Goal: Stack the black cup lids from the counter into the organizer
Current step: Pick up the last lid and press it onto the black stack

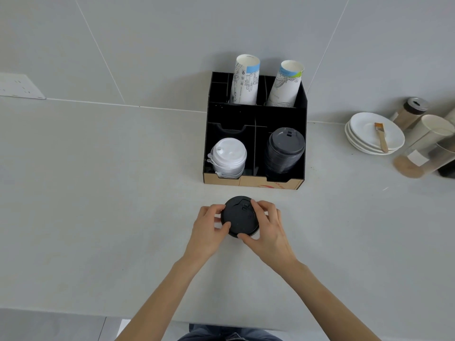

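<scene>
A short stack of black cup lids point(240, 215) rests on the grey counter, a little in front of the black organizer point(256, 119). My left hand point(209, 230) grips its left side and my right hand point(267, 230) grips its right and near edge. The organizer's front right compartment holds a tall stack of black lids point(285, 148). Its front left compartment holds white lids point(229, 156). Two stacks of paper cups point(246, 80) lean in the back compartments.
A pile of white saucers point(364, 139) with a small brush point(381, 136) on top lies at the right, beside glass jars point(423, 153). A wall socket plate point(19, 87) is at the far left. The counter's front edge runs near my body.
</scene>
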Demonstrator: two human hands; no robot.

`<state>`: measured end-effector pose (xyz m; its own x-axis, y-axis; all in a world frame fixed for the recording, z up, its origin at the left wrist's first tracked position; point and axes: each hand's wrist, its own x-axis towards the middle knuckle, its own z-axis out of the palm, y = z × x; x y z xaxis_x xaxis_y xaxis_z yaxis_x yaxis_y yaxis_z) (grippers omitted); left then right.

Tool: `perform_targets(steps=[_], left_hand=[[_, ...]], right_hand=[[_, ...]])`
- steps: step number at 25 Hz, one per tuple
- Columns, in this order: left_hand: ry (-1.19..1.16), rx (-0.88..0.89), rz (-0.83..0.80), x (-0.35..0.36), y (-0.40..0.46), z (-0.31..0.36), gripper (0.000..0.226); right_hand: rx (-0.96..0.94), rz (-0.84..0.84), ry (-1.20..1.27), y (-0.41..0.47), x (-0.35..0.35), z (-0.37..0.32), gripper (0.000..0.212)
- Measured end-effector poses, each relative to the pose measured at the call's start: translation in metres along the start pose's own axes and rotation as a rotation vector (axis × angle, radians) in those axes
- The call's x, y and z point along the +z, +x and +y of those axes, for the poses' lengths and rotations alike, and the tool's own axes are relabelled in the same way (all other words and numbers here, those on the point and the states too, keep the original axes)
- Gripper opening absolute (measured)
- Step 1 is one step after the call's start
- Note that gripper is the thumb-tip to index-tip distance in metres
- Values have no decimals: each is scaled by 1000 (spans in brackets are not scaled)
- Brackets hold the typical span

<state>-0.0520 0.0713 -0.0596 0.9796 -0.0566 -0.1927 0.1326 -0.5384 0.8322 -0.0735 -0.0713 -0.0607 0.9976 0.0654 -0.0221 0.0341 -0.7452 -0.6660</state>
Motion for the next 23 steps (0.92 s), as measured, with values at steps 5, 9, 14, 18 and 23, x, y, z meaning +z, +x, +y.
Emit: perform_targets(steps=[5,9,14,18,23], left_hand=[[-11,98,-2,0,21,29,39],[-8,188,-3,2,41,52,41],[18,245,-4,7,68,79,45],[31,253,-19,16,88,98,50],[64,267,-12,27,114,113,52]], right_hand=[[-52,67,-1,19,-33,4,71],[-81,117,-26,37,-58,8,70],[-69,172,-17,62,-88,14,68],[-43,179,-14,82,-106,21,67],[-38,192,-16,108,-121,32,65]])
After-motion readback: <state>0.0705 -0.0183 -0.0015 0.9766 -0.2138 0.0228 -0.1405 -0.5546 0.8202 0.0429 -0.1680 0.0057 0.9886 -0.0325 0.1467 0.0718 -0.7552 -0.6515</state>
